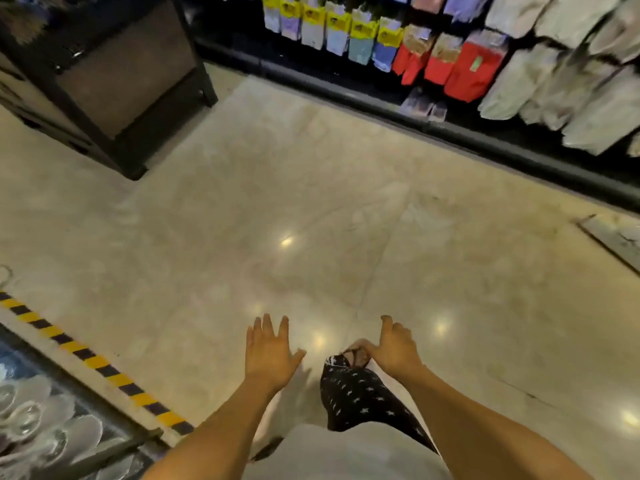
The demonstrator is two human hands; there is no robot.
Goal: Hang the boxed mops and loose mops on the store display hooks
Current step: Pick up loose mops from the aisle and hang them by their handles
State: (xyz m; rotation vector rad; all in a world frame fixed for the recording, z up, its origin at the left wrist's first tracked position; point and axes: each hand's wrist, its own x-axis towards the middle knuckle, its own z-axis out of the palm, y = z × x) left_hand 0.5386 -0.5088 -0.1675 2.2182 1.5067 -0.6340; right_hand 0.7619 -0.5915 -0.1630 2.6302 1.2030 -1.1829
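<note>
Mops: none identifiable in view. Left hand (268,355) is spread, holding nothing; right hand (394,348) loosely curled, also bare, over floor (311,188). Hanging packets (349,32) at 1 o'clock. Judged: boxed mops stiff and long, best held mid-box; loose ones floppy.

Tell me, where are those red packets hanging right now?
In the head view, the red packets hang at upper right on the dark display rack, between yellow-topped packets on their left and pale bundles on their right.
</note>
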